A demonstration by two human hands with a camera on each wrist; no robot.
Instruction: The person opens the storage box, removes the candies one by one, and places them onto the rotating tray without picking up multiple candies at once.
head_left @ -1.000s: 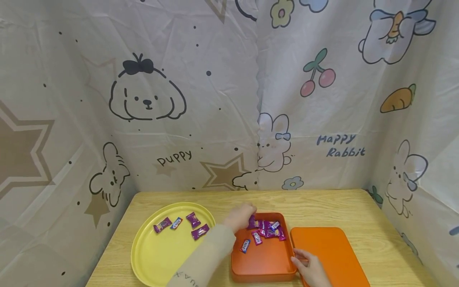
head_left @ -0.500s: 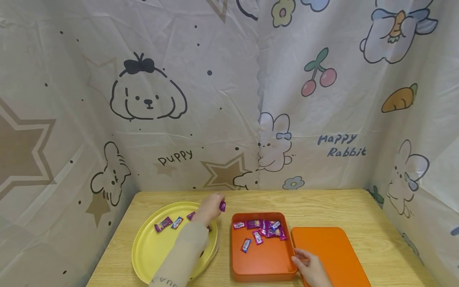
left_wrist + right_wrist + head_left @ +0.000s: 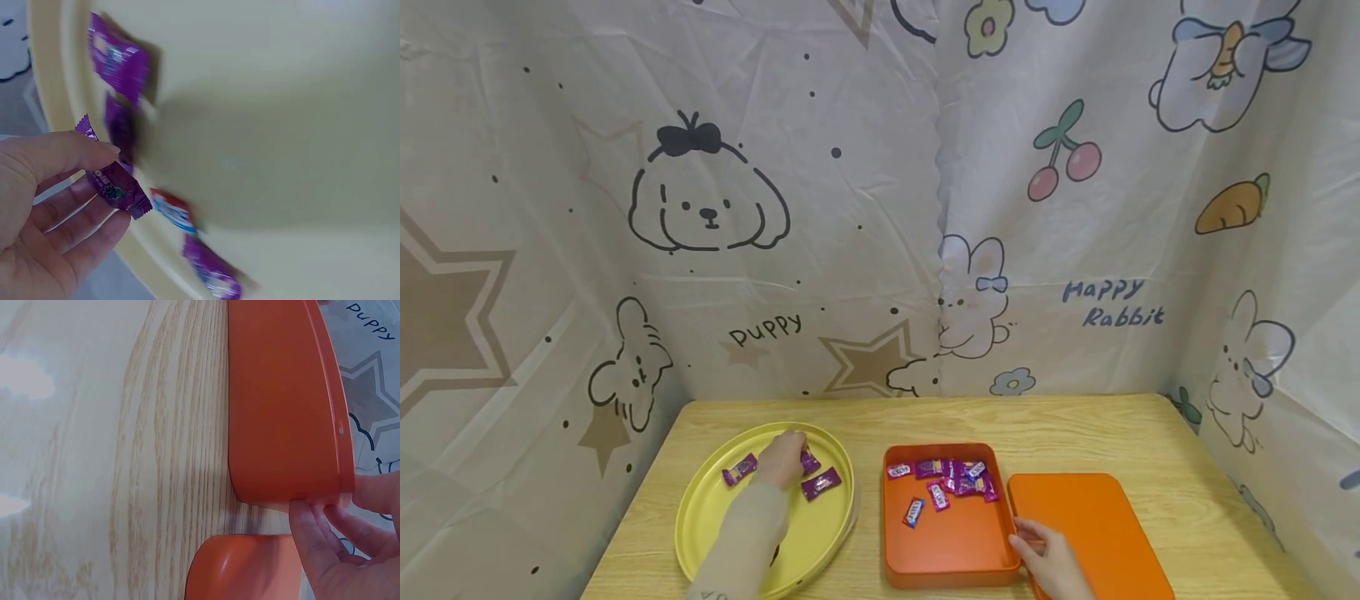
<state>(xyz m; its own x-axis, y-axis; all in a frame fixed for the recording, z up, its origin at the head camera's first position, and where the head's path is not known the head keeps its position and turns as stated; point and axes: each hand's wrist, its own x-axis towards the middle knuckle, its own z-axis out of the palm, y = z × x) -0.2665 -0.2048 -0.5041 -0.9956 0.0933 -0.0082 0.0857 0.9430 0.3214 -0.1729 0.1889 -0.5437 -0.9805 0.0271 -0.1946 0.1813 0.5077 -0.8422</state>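
Pinching purple candy [image 3: 119,189] between left hand [image 3: 44,206] thumb and fingers over plate [image 3: 715,533]; right hand [image 3: 1051,562] gripping box [image 3: 951,550] rim.

Glossy candy wrapper [image 3: 117,187] — wood-grain table [image 3: 1075,425]

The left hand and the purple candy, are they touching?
Touching. In the left wrist view, the left hand pinches the purple candy between thumb and fingers above the yellow plate.
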